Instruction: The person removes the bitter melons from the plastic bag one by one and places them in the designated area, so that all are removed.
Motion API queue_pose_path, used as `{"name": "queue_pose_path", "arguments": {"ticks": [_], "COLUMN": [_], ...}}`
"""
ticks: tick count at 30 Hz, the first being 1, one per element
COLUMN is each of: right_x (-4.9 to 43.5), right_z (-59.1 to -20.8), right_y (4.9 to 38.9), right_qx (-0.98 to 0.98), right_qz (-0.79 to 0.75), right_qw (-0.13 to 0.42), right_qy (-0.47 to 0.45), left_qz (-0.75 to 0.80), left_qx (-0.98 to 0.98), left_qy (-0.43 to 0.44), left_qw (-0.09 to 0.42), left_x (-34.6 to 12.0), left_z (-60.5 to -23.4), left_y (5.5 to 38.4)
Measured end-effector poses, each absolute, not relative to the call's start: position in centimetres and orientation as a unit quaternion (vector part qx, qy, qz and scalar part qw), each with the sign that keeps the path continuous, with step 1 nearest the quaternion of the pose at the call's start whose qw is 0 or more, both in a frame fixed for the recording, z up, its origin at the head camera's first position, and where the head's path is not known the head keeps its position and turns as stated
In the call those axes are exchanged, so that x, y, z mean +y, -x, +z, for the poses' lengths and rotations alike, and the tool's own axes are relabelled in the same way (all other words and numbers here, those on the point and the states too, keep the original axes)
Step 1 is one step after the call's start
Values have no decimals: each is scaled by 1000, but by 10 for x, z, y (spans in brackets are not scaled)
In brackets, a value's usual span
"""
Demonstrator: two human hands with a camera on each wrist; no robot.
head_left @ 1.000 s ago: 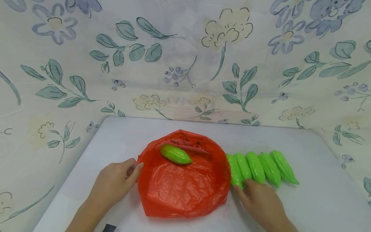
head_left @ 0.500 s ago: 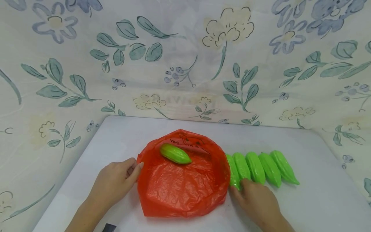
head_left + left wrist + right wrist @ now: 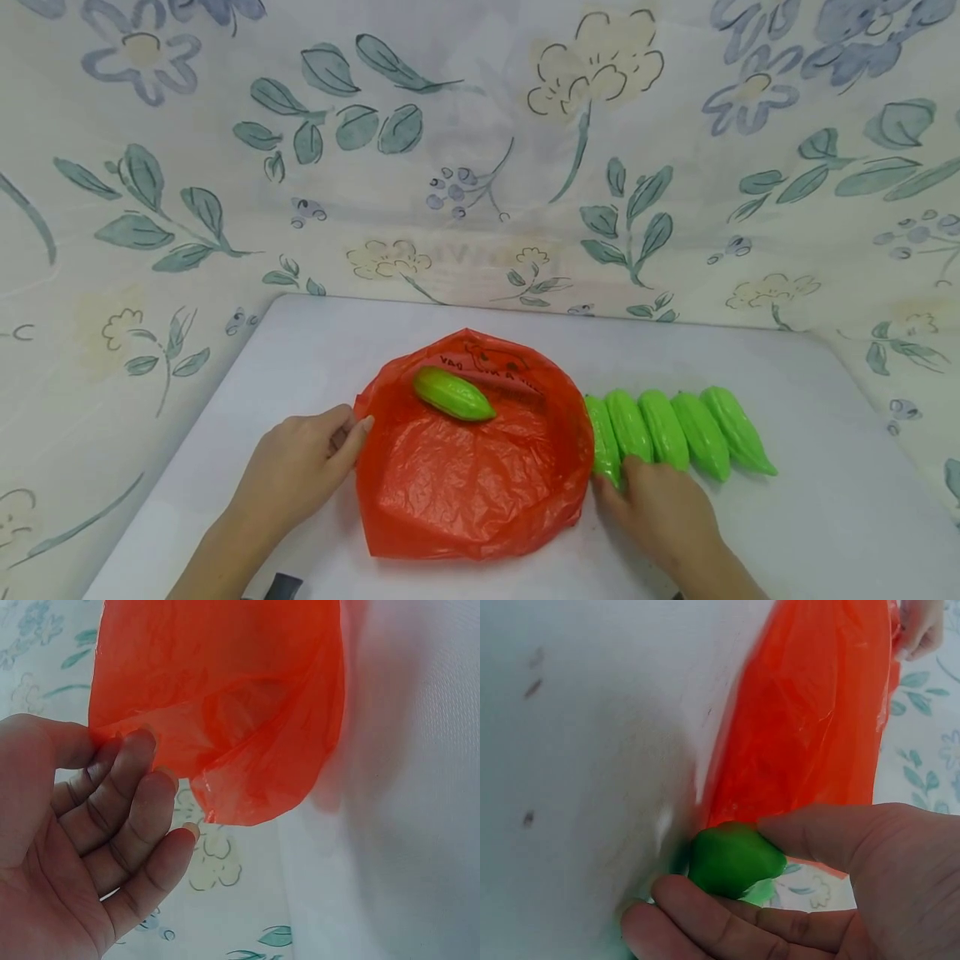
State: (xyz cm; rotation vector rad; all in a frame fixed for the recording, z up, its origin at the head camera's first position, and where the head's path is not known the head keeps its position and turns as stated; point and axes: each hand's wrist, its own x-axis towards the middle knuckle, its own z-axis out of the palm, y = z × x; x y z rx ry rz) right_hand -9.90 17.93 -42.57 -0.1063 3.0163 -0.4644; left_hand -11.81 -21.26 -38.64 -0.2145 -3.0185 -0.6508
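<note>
A red plastic bag (image 3: 465, 492) stands with its mouth wide, one green star fruit (image 3: 453, 394) lying inside near the far side. At the bag's left edge, my left hand (image 3: 300, 467) pinches the rim between thumb and fingers; the left wrist view shows the thin red film at the fingertips (image 3: 142, 739). Right of the bag, several green ridged star fruits (image 3: 663, 429) lie side by side in a row. My right hand (image 3: 667, 512) grips the near end of the leftmost star fruit (image 3: 735, 859), with the thumb on the bag side and fingers opposite.
The white table (image 3: 840, 517) carries everything, its far edge close to a floral cloth backdrop (image 3: 465, 192). A small dark strap (image 3: 283, 586) shows at the left wrist. The leftmost fruit lies right against the bag's right side.
My right hand has shifted slightly left, its thumb moving between the leftmost star fruit and the bag. The left hand keeps its hold on the rim, and the bag hardly moves.
</note>
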Motion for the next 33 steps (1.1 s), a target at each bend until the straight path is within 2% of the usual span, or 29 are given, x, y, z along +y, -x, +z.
{"name": "queue_pose_path", "arguments": {"ticks": [19, 26, 33], "right_x": [179, 180, 176], "right_z": [-424, -411, -387], "right_y": [98, 97, 101], "right_qx": [989, 990, 990], "right_qz": [-133, -122, -133], "right_qw": [52, 61, 25], "right_qy": [24, 17, 42], "left_qz": [-208, -206, -205], "left_qx": [-976, -976, -976], "left_qy": [67, 66, 69], "left_qw": [23, 24, 25], "left_x": [-211, -211, -213], "left_z": [-385, -383, -384], "left_y": [116, 116, 116]}}
